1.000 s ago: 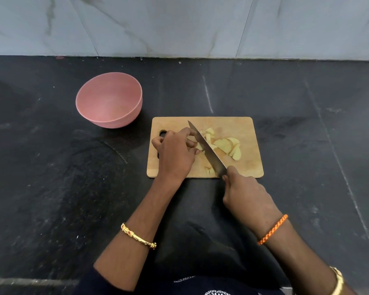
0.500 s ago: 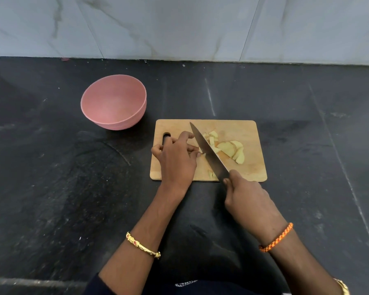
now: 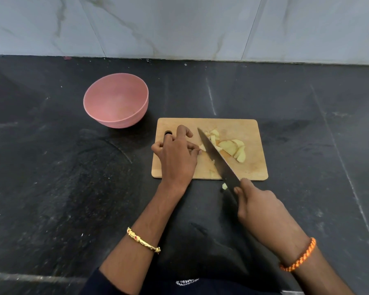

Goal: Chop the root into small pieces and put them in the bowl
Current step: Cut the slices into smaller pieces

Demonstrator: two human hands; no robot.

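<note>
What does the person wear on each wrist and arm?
The left wrist carries a gold bangle with small red spots. The right wrist carries a braided orange cord bracelet. Both forearms are bare. A dark sleeve edge shows only at the bottom of the left arm.

Knife (image 3: 216, 158) lies slantwise over the board (image 3: 251, 169), handle in the right hand (image 3: 262, 207) off the board's near edge. Root slices (image 3: 232, 149) right of the blade; left hand (image 3: 176, 157) left of it. Bowl (image 3: 115, 101) far left, behind.
</note>
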